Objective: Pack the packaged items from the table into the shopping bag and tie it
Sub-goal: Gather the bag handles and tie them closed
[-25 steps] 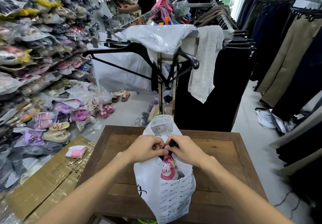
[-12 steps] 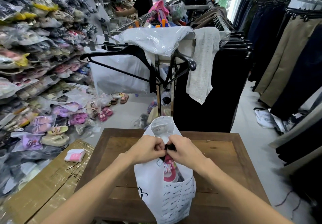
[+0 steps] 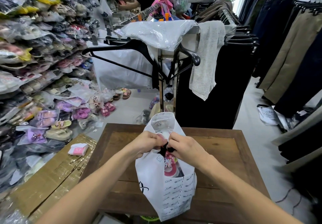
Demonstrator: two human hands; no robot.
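1. Both our hands meet at centre frame: our left hand (image 3: 146, 142) and right hand (image 3: 187, 147) each pinch the black ties (image 3: 165, 148) at the bag's mouth, fingers curled.
2. Our wooden table (image 3: 224, 155) fills the lower middle.
3. On it stands the white shopping bag (image 3: 151, 176), upright.
4. Inside it, a pink packaged item (image 3: 169, 167) shows through the gap.

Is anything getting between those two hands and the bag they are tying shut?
Nothing visible does. The left hand and right hand both already grip the black ties at the mouth of the shopping bag, with a clear packet sticking up behind them.
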